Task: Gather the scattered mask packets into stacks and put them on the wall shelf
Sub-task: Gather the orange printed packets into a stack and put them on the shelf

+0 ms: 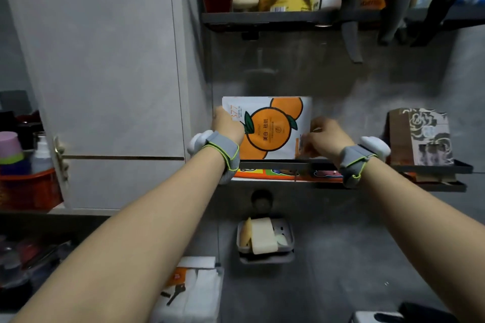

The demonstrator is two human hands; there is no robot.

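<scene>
A white mask packet (273, 123) printed with oranges stands upright on the dark wall shelf (275, 165), leaning against the grey wall. My left hand (227, 124) grips its left edge. My right hand (321, 136) is at its lower right corner, fingers curled and pinching the edge of packets there. Whether more packets stand behind the front one is hidden. Both wrists wear grey bands with white trackers.
A patterned brown box (420, 136) stands at the shelf's right end. An upper rack (288, 16) holds bottles. Below hangs a soap dish (265, 240). A white cabinet door (105, 86) is left; folded white cloth with keys (189, 294) lies below.
</scene>
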